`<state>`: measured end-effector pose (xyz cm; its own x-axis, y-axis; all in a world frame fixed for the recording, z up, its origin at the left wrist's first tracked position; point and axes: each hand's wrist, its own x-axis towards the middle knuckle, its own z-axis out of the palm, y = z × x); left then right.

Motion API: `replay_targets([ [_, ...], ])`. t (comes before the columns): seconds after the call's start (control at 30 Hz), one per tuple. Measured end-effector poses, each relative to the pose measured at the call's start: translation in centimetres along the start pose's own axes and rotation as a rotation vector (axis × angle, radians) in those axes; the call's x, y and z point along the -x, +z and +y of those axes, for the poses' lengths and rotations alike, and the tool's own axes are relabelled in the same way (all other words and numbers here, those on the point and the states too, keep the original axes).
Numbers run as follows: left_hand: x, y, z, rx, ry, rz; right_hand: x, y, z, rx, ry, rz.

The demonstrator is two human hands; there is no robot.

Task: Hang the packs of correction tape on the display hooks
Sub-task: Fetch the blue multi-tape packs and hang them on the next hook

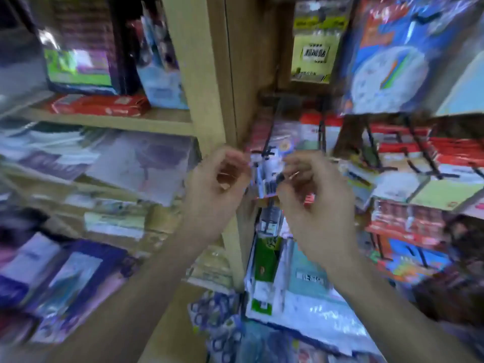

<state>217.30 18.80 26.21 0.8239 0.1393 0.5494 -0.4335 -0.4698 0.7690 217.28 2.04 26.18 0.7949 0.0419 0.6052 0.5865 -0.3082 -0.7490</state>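
Observation:
The view is motion-blurred. A clear pack of correction tape (265,179) with a red lower edge sits between both hands, just below the tip of a black display hook (267,152). My left hand (217,189) is raised with curled fingers, its fingertips pinching the pack's left edge. From the other side, my right hand (311,203) holds the pack's right side and bottom with curled fingers. More packs (285,137) hang further back on the same hook. Whether the pack's hole is on the hook is hidden by blur.
A wooden shelf post (209,100) stands just left of the hook. Further black hooks (372,145) with red-topped packs (450,150) fill the right. A toy clock pack (387,74) hangs above. Shelves of stationery (136,163) lie at left, and a green pack (264,268) hangs below.

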Motion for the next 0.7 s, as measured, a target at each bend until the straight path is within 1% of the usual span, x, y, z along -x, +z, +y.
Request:
replay_targets([
  [0.03, 1.8, -0.1, -2.0, -0.020, -0.054, -0.079, 1.7, 1.6, 1.4, -0.003, 0.088, -0.026],
  [0.1, 5.5, -0.4, -6.5, -0.080, -0.220, -0.241, 5.2, 4.9, 4.1, -0.003, 0.263, -0.066],
  [0.17, 9.5, -1.2, -11.6, -0.143, -0.411, -0.340, 8.9, 8.1, 6.9, 0.012, 0.432, -0.112],
  [0.23, 13.4, -2.0, -16.3, -0.161, -0.608, -0.370, 12.8, 11.0, 9.6, 0.082, 0.583, -0.164],
  [0.3, 17.0, -3.0, -20.3, -0.117, -0.809, -0.391, 16.6, 13.6, 11.8, 0.140, 0.765, -0.223],
  [0.4, 21.7, -4.4, -25.5, -0.077, -1.029, -0.420, 22.0, 16.9, 14.6, 0.178, 1.065, -0.273],
  [0.47, 24.2, -5.0, -28.6, -0.121, -1.118, -0.482, 25.3, 18.8, 16.4, 0.185, 1.225, -0.292],
  [0.53, 26.3, -5.3, -32.0, -0.177, -1.169, -0.523, 28.6, 20.8, 18.2, 0.198, 1.409, -0.326],
  [0.57, 27.3, -5.5, -33.7, -0.199, -1.198, -0.535, 30.5, 21.9, 19.4, 0.181, 1.508, -0.316],
  [0.63, 28.6, -5.3, -37.1, -0.238, -1.221, -0.589, 35.0, 24.0, 22.6, 0.152, 1.667, -0.268],
  [0.7, 29.6, -4.9, -39.9, -0.265, -1.198, -0.660, 40.0, 26.0, 26.4, 0.153, 1.751, -0.271],
])
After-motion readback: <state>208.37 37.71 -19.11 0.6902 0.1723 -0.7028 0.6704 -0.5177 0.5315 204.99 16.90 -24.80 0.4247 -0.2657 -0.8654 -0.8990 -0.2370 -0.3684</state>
